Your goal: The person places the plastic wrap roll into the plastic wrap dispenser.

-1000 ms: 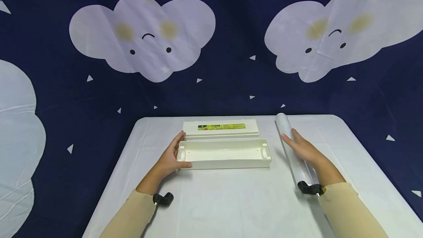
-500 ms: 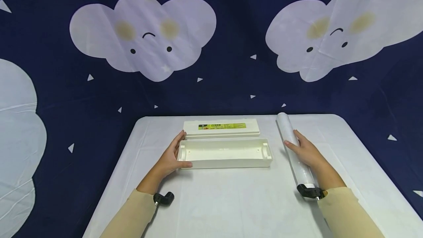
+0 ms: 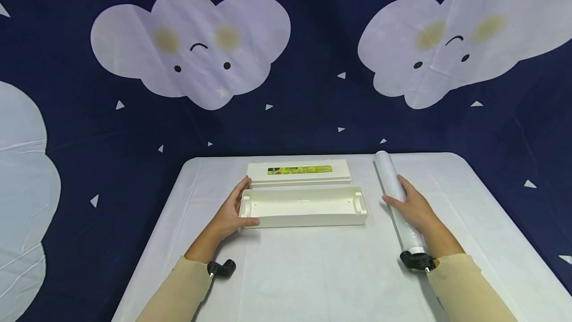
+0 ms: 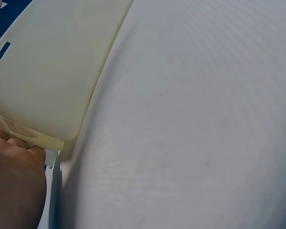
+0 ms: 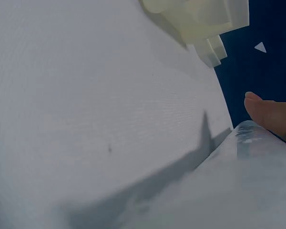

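Note:
My left hand [image 3: 229, 215] grips the left end of an open, cream-white plastic box [image 3: 308, 221], thumb on its front wall and fingers behind. Only small end fittings show inside the box. In the left wrist view, the fingers [image 4: 16, 148] meet the end of the box [image 4: 52, 86]. At the right, my right hand [image 3: 416, 206] holds a long roll of cling film [image 3: 404, 225], with the thumb across its upper side; the other fingers' tips are hidden. The roll lies slanted, its near end by the wrist camera. In the right wrist view the roll [image 5: 257, 176] sits beneath the thumb [image 5: 269, 114].
Directly behind the box lies its matching lid [image 3: 299, 178], with a yellow-green label. A white cloth covers the table [image 3: 304, 272]. At the table's far edge hangs a dark blue curtain [image 3: 313, 133] printed with clouds and triangles.
My right hand has shifted slightly toward me along the roll, and the roll's near end has come a little closer. The left hand, box and lid stay put.

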Motion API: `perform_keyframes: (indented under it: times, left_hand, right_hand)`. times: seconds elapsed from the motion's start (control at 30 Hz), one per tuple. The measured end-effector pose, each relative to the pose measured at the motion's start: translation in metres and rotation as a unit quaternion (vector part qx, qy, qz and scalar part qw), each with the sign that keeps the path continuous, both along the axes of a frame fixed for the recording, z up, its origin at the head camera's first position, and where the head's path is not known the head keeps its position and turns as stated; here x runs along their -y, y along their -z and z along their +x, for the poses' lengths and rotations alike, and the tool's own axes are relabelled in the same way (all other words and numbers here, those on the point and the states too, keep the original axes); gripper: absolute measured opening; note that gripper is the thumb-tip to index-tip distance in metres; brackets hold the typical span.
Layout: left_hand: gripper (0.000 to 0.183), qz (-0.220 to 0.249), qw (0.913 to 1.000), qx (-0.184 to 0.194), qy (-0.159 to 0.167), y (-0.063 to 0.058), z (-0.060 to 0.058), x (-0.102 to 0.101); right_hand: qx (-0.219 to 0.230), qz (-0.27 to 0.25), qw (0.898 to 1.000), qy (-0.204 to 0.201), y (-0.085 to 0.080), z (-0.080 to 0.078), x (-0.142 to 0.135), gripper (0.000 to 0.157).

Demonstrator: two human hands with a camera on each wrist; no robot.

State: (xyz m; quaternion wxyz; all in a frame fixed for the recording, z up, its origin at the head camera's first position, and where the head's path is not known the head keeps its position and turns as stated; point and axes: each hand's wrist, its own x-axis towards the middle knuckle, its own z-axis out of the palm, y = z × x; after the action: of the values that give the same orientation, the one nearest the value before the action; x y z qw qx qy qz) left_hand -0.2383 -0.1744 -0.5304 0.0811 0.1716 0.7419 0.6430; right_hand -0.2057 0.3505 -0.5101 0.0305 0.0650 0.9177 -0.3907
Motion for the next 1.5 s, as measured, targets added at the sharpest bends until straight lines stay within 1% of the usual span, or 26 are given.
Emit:
perform_keyframes:
  times: [0.23,0.67,0.93,1.13,1.23,1.5]
  left_hand:
    - [0.131,0.002,1.0,-0.006,0.002,0.0017,-0.0003,0.001]
    - [0.13,0.004,0.9999,-0.009,0.004,0.0052,-0.0003,0.0021]
    - [0.133,-0.01,0.9999,-0.011,-0.001,0.0067,-0.0017,0.001]
    - [0.131,-0.021,0.9997,-0.012,-0.002,0.0074,-0.0012,0.0015]
    - [0.128,-0.021,0.9998,-0.007,-0.003,0.0076,-0.0009,0.0017]
    - [0.123,-0.024,0.9995,0.019,-0.012,0.0075,-0.001,0.0011]
  right_hand:
    - [-0.006,0.015,1.0,0.002,0.0,-0.0012,0.0014,0.099]
    - [-0.021,0.016,1.0,0.0,0.0025,0.0018,-0.0003,0.094]
    - [-0.026,0.024,0.999,0.006,0.0032,0.0015,-0.0007,0.092]
    - [-0.024,0.022,0.999,0.011,0.0004,0.0021,0.0009,0.092]
    - [-0.027,0.024,0.999,0.007,-0.0006,0.0018,0.0007,0.092]
    - [-0.03,0.025,0.999,0.006,0.0008,0.0009,0.0001,0.092]
